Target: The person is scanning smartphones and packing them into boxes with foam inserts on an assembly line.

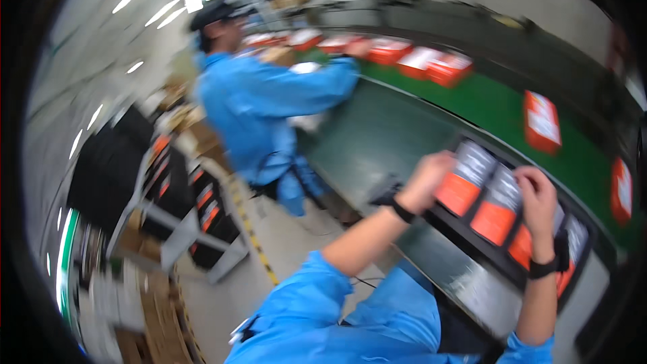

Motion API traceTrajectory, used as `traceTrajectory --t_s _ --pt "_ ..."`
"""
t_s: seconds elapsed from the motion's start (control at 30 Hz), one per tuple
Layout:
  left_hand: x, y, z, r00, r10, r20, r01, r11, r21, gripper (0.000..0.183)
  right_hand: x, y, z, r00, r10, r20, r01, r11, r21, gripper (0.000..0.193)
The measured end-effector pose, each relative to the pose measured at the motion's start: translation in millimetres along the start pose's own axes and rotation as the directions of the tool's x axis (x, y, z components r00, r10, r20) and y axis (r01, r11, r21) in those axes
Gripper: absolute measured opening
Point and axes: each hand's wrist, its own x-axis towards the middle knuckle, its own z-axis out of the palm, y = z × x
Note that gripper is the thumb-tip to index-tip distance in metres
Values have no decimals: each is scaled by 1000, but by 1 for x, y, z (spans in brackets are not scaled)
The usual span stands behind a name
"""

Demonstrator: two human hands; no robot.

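A black tray (465,234) lies on the bench in front of me, with several flat grey-and-orange packages side by side in it. At the tray's left end, my left hand (431,178) has its fingers bent together against the edge of the leftmost package (458,192); what they grip is hidden. My right hand (537,202) is closed in a pinch over the tray, just right of the second package (495,212). Its fingers partly cover the packages behind it, and what they hold cannot be made out. Both wrists wear black bands.
Beyond the tray runs a green conveyor belt (492,109) carrying several orange-and-white boxes (542,121). At the left, a co-worker in blue (253,104) reaches toward the belt. A grey rack (195,232) with black trays stands on the floor, near yellow-black tape and cardboard.
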Motion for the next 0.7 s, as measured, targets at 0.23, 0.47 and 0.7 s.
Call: traceTrajectory --t_s 0.23,0.47,0.7 --pt "-29 10 31 996 69 -61 -38 912 408 33 66 93 5 987 139 77 -139 990 -9 14" --pt "-17 1 30 989 100 -107 -121 970 -212 26 43 75 3 996 85 26 -69 921 -384 17" --pt "51 84 -54 907 242 -345 -308 939 -151 35 46 0 77 983 -107 152 186 557 -810 52"
